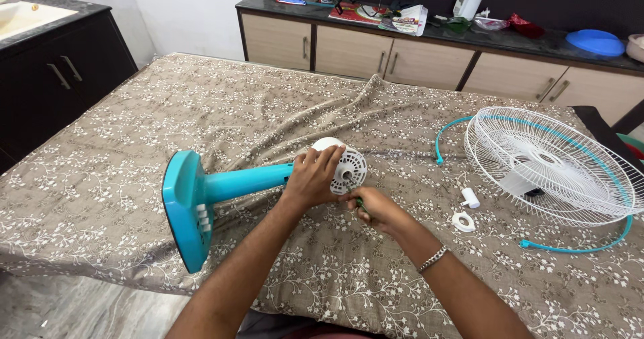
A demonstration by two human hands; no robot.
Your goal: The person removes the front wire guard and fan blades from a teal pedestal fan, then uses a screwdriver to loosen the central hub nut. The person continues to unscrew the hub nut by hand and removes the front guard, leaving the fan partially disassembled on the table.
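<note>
Teal fan stand (201,195) lies on its side on the floral bedcover (134,144). Left hand (312,178) grips the white motor housing (345,164). Right hand (376,208) closed around a green-handled tool (360,205) just below it. White fan grille (550,161) lies far right, well apart.

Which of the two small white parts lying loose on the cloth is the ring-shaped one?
The flat ring, the one nearer the person's edge of the bed. The other small part, just beyond it toward the wire fan guard, is a solid little cap with no hole showing.

Cloth-covered table (134,178) (fan (221,191), grille (550,161))
</note>
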